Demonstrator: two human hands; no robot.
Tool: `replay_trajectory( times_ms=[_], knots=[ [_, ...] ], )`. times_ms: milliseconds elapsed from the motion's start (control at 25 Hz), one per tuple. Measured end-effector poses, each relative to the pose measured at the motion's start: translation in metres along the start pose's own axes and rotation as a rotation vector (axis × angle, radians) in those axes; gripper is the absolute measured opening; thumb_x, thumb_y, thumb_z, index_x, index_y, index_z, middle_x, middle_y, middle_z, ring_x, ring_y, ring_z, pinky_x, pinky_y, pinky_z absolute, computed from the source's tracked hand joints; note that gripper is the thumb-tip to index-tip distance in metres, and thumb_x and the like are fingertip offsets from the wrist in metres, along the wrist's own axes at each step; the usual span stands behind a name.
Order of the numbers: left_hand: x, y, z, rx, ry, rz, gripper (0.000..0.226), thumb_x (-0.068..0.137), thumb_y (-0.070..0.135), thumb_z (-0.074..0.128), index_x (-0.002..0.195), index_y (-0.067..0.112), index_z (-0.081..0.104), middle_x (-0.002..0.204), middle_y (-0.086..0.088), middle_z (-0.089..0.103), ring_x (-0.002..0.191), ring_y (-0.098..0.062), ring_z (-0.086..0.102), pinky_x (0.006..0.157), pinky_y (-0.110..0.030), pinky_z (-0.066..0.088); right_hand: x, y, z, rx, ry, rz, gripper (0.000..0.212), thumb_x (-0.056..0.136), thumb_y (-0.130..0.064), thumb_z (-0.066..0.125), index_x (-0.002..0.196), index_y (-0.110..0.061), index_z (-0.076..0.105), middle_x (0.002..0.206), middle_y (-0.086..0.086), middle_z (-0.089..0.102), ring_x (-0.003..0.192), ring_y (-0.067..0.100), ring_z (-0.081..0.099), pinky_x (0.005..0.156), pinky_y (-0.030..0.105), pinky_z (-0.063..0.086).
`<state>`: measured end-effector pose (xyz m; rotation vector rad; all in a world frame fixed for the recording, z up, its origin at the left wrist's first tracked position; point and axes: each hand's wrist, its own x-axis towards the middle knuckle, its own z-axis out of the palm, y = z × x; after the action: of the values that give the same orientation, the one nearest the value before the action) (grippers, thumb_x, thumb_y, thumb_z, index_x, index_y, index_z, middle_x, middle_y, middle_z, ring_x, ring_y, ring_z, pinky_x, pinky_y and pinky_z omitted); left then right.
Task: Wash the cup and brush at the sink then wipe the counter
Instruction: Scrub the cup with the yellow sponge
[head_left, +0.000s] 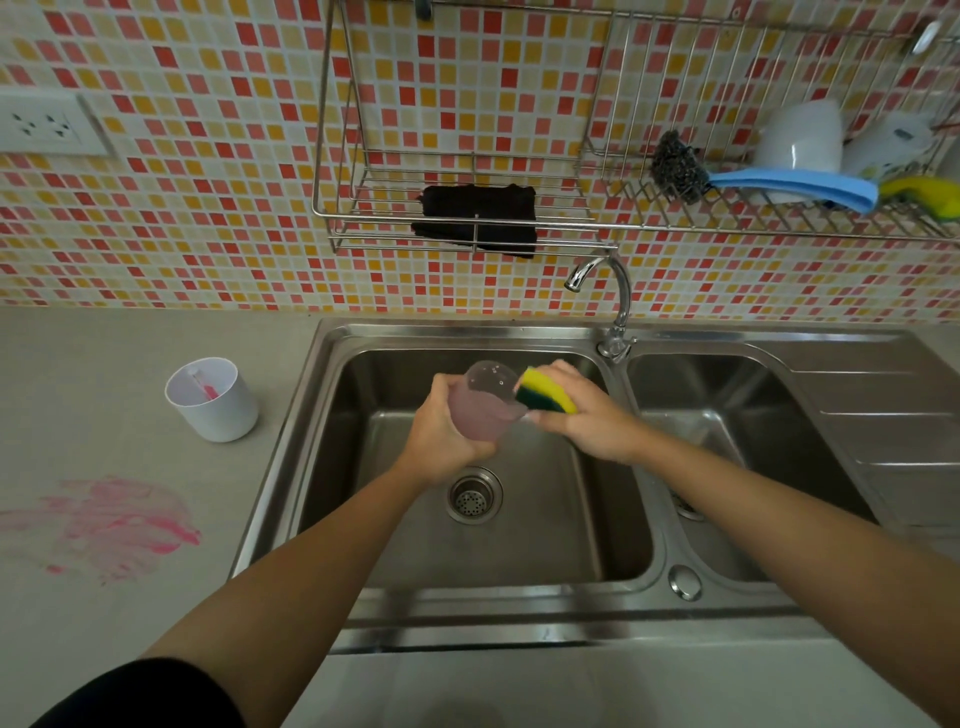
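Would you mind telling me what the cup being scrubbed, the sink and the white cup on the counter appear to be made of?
Cup: probably translucent pinkish plastic; the hand shows dimly through its cloudy wall, though glass is possible.
Sink: stainless steel, brushed finish, with soft grey reflections.
White cup: likely matte opaque plastic, thin-rimmed, without gloss.

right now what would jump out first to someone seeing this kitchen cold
The pink smear on the grey counter at far left. Then, over the left sink basin, the left hand gripping a pink-tinted cup while the right hand presses a yellow-green sponge to its rim.
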<state>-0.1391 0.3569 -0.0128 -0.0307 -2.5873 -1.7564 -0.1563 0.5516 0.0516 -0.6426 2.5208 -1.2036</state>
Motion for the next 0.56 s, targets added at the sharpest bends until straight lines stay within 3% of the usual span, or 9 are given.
replay_trajectory(
  times_ms=[120,280,400,560],
  knots=[
    [-0.002,-0.002,-0.003,-0.049,-0.003,-0.022,0.079,0.057,0.012,0.088,0.116,0.024,0.038,0.106,0.015,0.05,0.094,-0.001,0.055,0.069,-0.012,0.048,0.007,0.009,0.021,0.27,0.32,0.21,0.027,0.09,-0.013,0.057,0.116,-0.014,0.049,0.114,0.004,0.044,0.107,0.019,0.048,0.099,0.035,0.038],
    [-0.005,-0.004,-0.008,-0.179,0.03,-0.024,0.089,0.057,0.011,0.089,0.126,0.031,0.036,0.115,0.018,0.05,0.106,-0.002,0.054,0.079,-0.015,0.051,0.011,0.018,0.039,0.378,0.502,0.338,0.01,0.09,-0.029,0.057,0.096,-0.025,0.051,0.094,0.006,0.059,0.094,0.028,0.06,0.088,0.049,0.05],
    [-0.002,-0.001,-0.017,-0.24,0.05,0.017,0.092,0.058,0.014,0.089,0.131,0.031,0.036,0.125,0.014,0.047,0.115,-0.005,0.049,0.087,-0.02,0.051,0.012,0.0,0.042,0.631,0.635,0.217,0.017,0.093,-0.035,0.052,0.109,-0.03,0.048,0.1,-0.002,0.058,0.09,0.018,0.062,0.075,0.036,0.05],
    [0.002,0.003,-0.034,-0.236,0.084,0.033,0.091,0.057,0.019,0.089,0.128,0.037,0.036,0.126,0.013,0.045,0.116,-0.007,0.048,0.084,-0.02,0.05,0.024,-0.049,0.028,0.911,0.726,-0.134,0.035,0.086,-0.035,0.042,0.12,-0.026,0.042,0.101,0.002,0.057,0.078,0.012,0.061,0.054,0.021,0.047]
  ],
)
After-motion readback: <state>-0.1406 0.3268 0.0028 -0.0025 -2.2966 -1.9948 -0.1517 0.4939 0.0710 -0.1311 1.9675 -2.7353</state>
